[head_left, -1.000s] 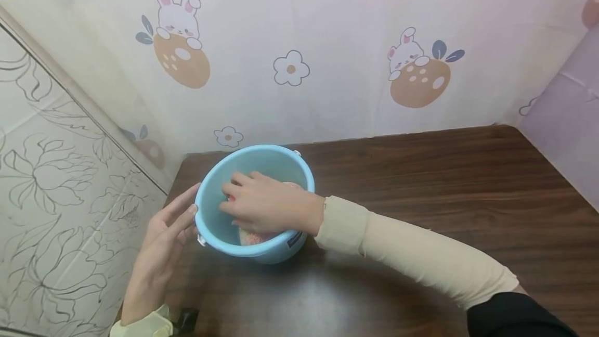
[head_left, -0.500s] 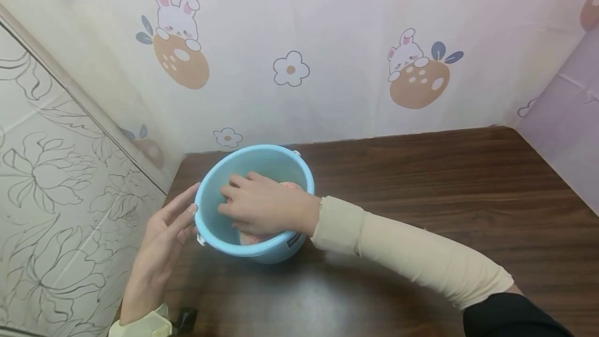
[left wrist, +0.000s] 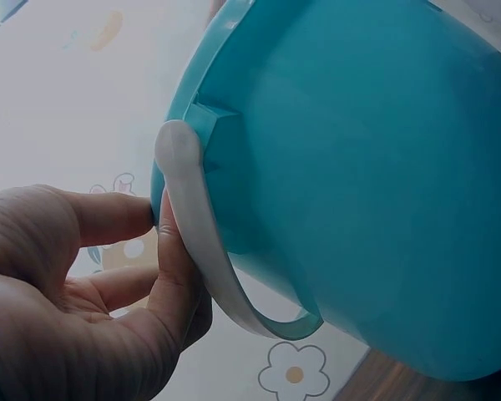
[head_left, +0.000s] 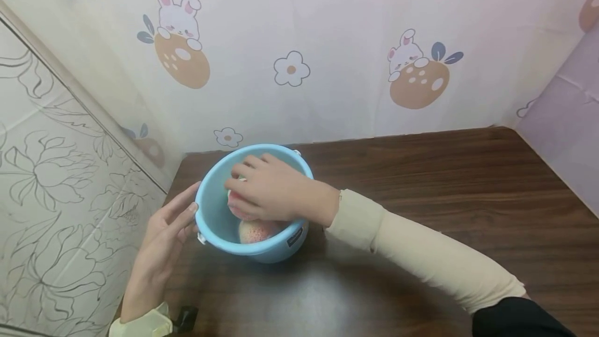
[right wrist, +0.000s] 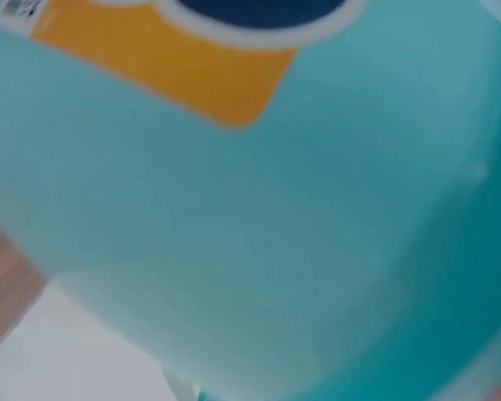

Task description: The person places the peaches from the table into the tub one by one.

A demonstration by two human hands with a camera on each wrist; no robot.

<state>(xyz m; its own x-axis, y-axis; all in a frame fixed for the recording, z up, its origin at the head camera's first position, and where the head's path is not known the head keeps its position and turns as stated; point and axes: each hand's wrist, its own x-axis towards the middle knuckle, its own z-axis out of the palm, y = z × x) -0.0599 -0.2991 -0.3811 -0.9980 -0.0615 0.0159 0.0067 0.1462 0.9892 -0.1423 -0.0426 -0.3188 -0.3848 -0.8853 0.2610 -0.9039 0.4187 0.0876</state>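
Note:
A light blue bucket (head_left: 276, 257) stands tilted on the table's left part. My left hand (head_left: 159, 246) pinches its left rim between thumb and fingers; in the left wrist view the fingers (left wrist: 179, 280) lie beside the white handle (left wrist: 204, 238). Inside the bucket's mouth, my right hand (head_left: 276, 189) grips a pinkish peach (head_left: 237, 208), mostly covered by the fingers. Below it a second peach (head_left: 256, 232), cream with pink speckles, lies in the bucket. Only the bucket's outer wall (right wrist: 234, 217), with an orange label, fills the right wrist view; the hand is hidden there.
The dark wooden table (head_left: 421, 181) extends to the right of the bucket. Behind it rises a wall (head_left: 337, 98) printed with rabbits and flowers. A flower-patterned panel (head_left: 61, 196) borders the left side. A small black object (head_left: 187, 319) is near the left cuff.
My right hand has risen within the bucket and shifted slightly right, bringing the pink peach up with it. The lower peach is more visible. My left hand stays on the rim.

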